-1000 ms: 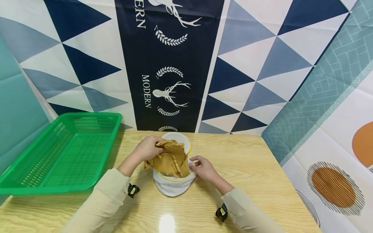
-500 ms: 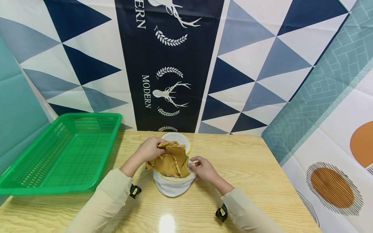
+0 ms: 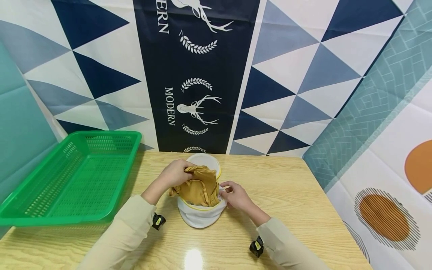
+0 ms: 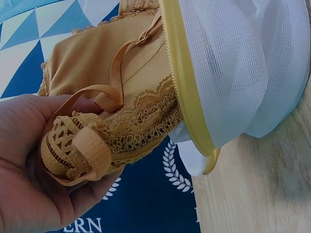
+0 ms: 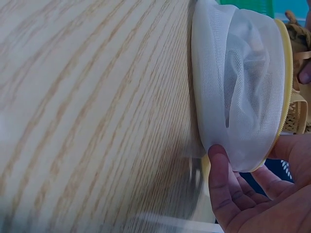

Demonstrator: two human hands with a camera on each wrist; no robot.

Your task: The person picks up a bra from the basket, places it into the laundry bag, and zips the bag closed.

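Observation:
A tan lace-trimmed bra [image 3: 197, 190] sits partly in the mouth of a white mesh laundry bag [image 3: 201, 219] with a yellow zip. My left hand [image 3: 174, 173] grips the bra by its folded side; in the left wrist view the fingers wrap round the lace band and straps [image 4: 85, 145]. The bag's round lid [image 3: 204, 161] lies folded back behind the bra. At the bag's right side, my right hand [image 3: 237, 195] holds the mesh near the zip, thumb and fingers on either side in the right wrist view. Mesh and hand hide the bra's lower part.
A green plastic basket [image 3: 129, 180] stands on the left of the wooden table [image 3: 270, 183]. Behind the table hangs a patterned cloth [image 3: 199, 67], and more patterned cloth [image 3: 381, 180] drops down on the right.
My left hand has moved slightly right and down with the bra, which sits a little lower in the bag's mouth. The right hand has stayed in place.

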